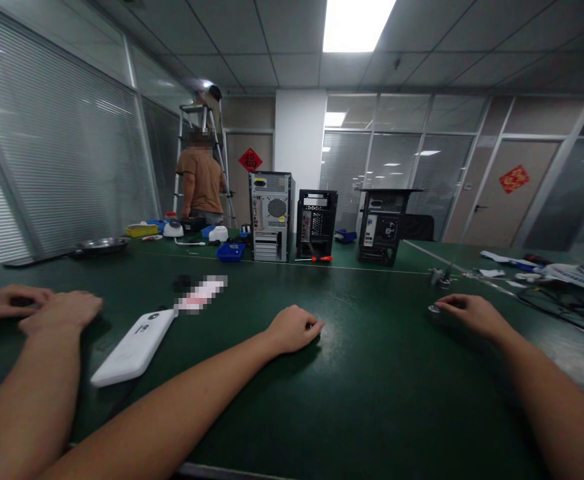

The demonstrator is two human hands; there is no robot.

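Note:
My left hand (295,330) rests on the green table (362,393) with its fingers curled closed. Whatever may be inside it is hidden. Farther right, my right hand (469,313) pinches a small silver metal piece (433,309) between thumb and fingertips, right at the tabletop. Just beyond that hand stand a few small metal parts (441,277), one with a pointed top. To the left of my left forearm lies a white phone-shaped power bank (135,350), with a blurred pink and white item (202,293) past its far end.
Another person's hands (57,310) rest at the left. Three computer cases (271,217) stand at the back, a red-handled screwdriver (322,259) before the middle one. Blue trays (231,251) and a metal dish (102,245) sit back left, cables (567,307) far right. A person (202,177) stands by a ladder (178,180).

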